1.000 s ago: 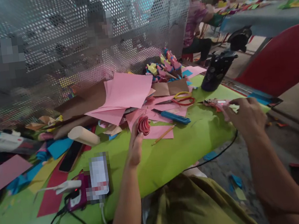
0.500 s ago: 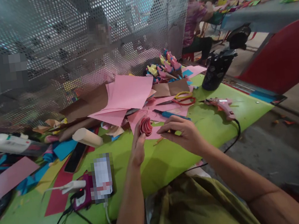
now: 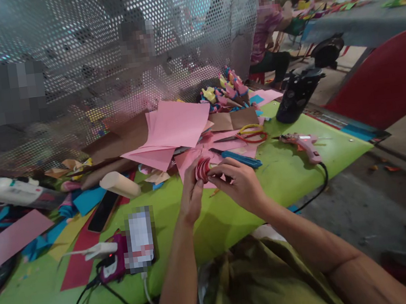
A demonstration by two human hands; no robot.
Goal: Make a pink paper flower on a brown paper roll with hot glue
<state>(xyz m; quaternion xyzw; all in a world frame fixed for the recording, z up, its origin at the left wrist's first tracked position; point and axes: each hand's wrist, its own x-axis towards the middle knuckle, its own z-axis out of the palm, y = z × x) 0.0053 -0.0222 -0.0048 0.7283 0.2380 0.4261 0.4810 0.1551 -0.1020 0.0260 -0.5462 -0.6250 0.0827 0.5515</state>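
A rolled red paper flower (image 3: 202,168) is pinched between both my hands above the green table (image 3: 232,212). My left hand (image 3: 191,197) grips it from below with closed fingers. From the right, my right hand (image 3: 237,186) closes its thumb and fingers on the same flower. Just behind the hands lies a pile of pink paper sheets (image 3: 175,125). A pink glue gun (image 3: 303,141) rests on the table to the right, apart from my hands, its black cord running off the edge.
Red-and-yellow scissors (image 3: 248,133) and a blue cutter (image 3: 239,158) lie behind my hands. A black phone (image 3: 102,210), a cream roll (image 3: 120,184) and a magenta device with cables (image 3: 111,266) sit at left. A perforated metal screen (image 3: 102,51) backs the table; people sit beyond it.
My right hand set the pink glue gun down at the right, then came back left and closed on the red paper flower that my left hand kept holding.
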